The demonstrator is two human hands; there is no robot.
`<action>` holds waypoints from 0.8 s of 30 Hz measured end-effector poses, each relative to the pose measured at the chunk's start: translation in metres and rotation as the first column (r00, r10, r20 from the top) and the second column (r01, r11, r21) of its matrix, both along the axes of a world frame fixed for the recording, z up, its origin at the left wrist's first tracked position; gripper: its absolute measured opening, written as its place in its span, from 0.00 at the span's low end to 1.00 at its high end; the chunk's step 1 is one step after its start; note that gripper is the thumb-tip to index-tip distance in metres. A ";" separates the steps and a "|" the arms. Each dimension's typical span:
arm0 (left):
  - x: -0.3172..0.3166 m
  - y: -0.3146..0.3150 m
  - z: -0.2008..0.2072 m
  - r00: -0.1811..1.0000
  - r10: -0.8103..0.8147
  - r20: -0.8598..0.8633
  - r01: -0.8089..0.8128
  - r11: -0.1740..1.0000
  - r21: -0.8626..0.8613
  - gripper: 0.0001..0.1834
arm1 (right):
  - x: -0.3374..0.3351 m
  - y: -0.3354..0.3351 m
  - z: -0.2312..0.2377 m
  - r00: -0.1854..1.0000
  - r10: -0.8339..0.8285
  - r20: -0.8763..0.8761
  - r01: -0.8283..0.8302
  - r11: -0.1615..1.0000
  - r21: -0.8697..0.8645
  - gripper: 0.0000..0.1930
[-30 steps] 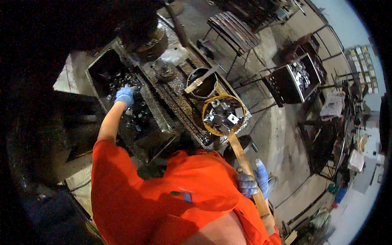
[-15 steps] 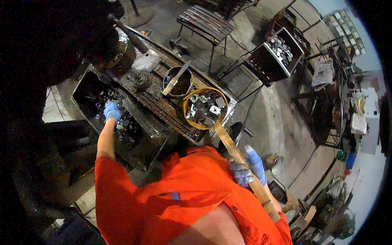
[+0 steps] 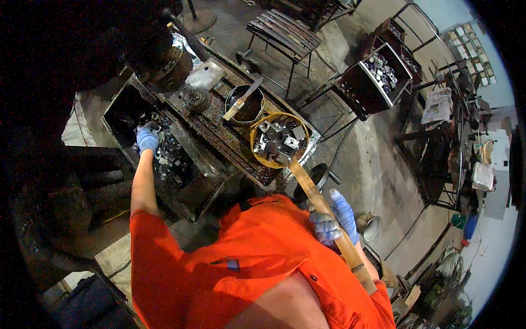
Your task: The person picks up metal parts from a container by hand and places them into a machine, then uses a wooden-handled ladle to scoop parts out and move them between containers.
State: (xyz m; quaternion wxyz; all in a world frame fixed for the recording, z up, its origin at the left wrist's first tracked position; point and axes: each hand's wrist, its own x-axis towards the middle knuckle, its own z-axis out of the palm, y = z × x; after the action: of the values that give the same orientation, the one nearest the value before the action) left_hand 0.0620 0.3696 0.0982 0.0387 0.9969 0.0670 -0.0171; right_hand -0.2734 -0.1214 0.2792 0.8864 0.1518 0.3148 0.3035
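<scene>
My left hand (image 3: 148, 139), in a blue glove with dark fingertips, reaches into a dark metal bin (image 3: 121, 143) at the left. Small metal parts (image 3: 171, 159) lie heaped around it; the fingertips blend into them, so their grip is hidden. At the lower right my right hand (image 3: 335, 220), gloved likewise, is closed around a long flat wooden strip (image 3: 313, 192). The strip's far end meets the near rim of a yellow round basket (image 3: 255, 154). Blocky metal pieces (image 3: 280, 137) fill that basket.
A greasy metal bench (image 3: 216, 143) carries the basket, a round pot (image 3: 262, 112) with a flat brush (image 3: 241, 101) across its top, and a wire coil (image 3: 195, 98). Beyond stand a slatted stool (image 3: 285, 34) and a raised bin of parts (image 3: 381, 71).
The view has shifted slightly, so the bench and bins sit a little differently. My left hand has moved slightly among the metal parts. My right hand still holds the wooden strip.
</scene>
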 end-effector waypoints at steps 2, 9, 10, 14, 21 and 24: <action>-0.007 -0.001 0.008 0.991 0.060 0.120 -0.055 0.997 -0.048 0.21 | 0.000 0.000 -0.001 1.000 0.006 0.011 -0.006 1.000 -0.023 0.28; -0.089 -0.026 0.058 0.881 0.393 0.263 -0.052 0.633 -0.773 0.26 | 0.000 -0.005 -0.007 0.998 0.026 0.064 -0.027 0.999 0.023 0.27; -0.098 -0.027 0.060 0.875 0.400 0.273 -0.016 0.587 -0.809 0.26 | 0.000 -0.006 -0.007 0.997 0.040 0.071 -0.041 0.999 0.013 0.27; -0.121 -0.042 0.085 0.864 0.419 0.279 0.069 0.451 -0.890 0.29 | 0.001 -0.006 -0.006 0.998 0.041 0.057 -0.042 0.999 0.016 0.27; -0.130 -0.087 0.150 0.861 0.389 0.328 0.232 0.274 -0.933 0.26 | 0.001 -0.011 -0.011 0.992 0.078 0.096 -0.077 0.997 -0.010 0.27; -0.131 -0.124 0.170 0.917 0.166 0.364 0.262 0.438 -0.860 0.18 | 0.000 -0.014 -0.013 0.992 0.086 0.088 -0.086 0.996 0.002 0.27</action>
State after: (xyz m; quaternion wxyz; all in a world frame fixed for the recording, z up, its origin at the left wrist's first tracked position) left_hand -0.0694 0.2454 0.2685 0.5725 0.8059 0.0093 0.1508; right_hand -0.2729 -0.1354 0.2662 0.8850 0.1272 0.2810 0.3486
